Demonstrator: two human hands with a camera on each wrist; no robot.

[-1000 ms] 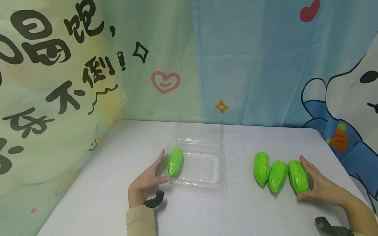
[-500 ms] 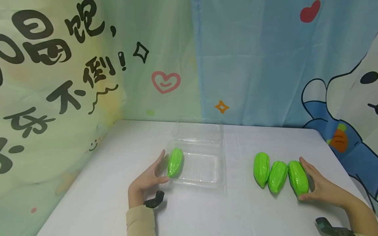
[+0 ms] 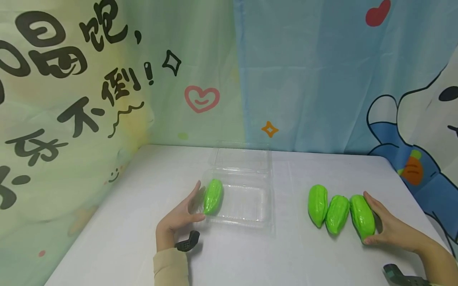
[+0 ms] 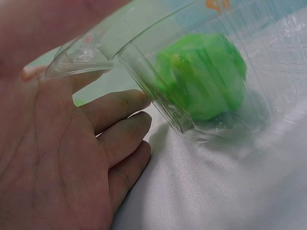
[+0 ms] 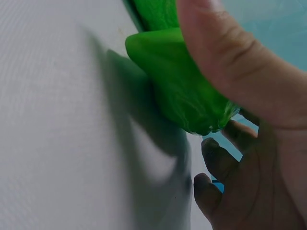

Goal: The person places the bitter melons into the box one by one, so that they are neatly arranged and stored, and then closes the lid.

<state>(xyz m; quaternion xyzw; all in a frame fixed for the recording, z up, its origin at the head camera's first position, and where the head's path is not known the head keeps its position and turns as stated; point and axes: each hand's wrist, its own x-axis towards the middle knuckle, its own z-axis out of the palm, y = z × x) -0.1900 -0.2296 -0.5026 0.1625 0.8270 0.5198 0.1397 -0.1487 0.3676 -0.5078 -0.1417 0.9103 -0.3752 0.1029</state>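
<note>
A clear plastic clamshell container (image 3: 247, 202) lies with its lid tipped back. Inside, at its left end, is one glossy green, ridged, pointed fruit or vegetable (image 3: 213, 196), possibly a star fruit. My left hand (image 3: 179, 214) spans the container's left side; in the left wrist view its relaxed fingers (image 4: 127, 134) touch the outer wall, under the rim. On the right, my right hand (image 3: 393, 228) holds the rightmost green piece (image 3: 362, 216), thumb on the near end and fingers on the far side. Whether that piece is lifted off the cloth, I cannot tell.
Two more green pieces, a left one (image 3: 317, 205) and a middle one (image 3: 337, 214), lie side by side just left of my right hand. White cloth (image 3: 286, 254) covers the table. A printed curtain (image 3: 304, 79) hangs behind it.
Little differs: the right thumb sits slightly lower on the green piece's near end. The whole head view has shifted a few pixels; the left hand and container hold still.
</note>
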